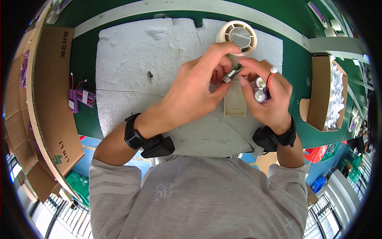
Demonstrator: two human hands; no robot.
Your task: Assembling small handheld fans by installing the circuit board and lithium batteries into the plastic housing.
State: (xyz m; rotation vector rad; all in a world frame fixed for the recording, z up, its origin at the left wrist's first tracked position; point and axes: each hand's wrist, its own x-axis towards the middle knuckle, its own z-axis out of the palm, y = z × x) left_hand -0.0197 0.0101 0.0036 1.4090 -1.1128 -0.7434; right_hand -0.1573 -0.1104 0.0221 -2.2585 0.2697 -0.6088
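My left hand (199, 81) is closed, its fingers pinching a small green circuit board (232, 74) over the foam sheet. Curled close beside it, my right hand (274, 89) holds a battery pack (260, 95) against its palm; the silvery round cell ends and some purple wrap show. A red wire with a white connector (273, 70) lies over the right fingers. The right thumb and forefinger are near the board, but I cannot tell whether they touch it. Below the hands, a cream plastic housing (235, 107) rests on the foam, partly hidden.
A cream roll-shaped item (240, 37) stands beyond my hands on the white foam sheet (131, 59). Purple battery packs (81, 98) lie at left beside a large cardboard box (51, 91). At right, an open carton (322, 91) holds white pieces. A metal rail (159, 8) crosses behind.
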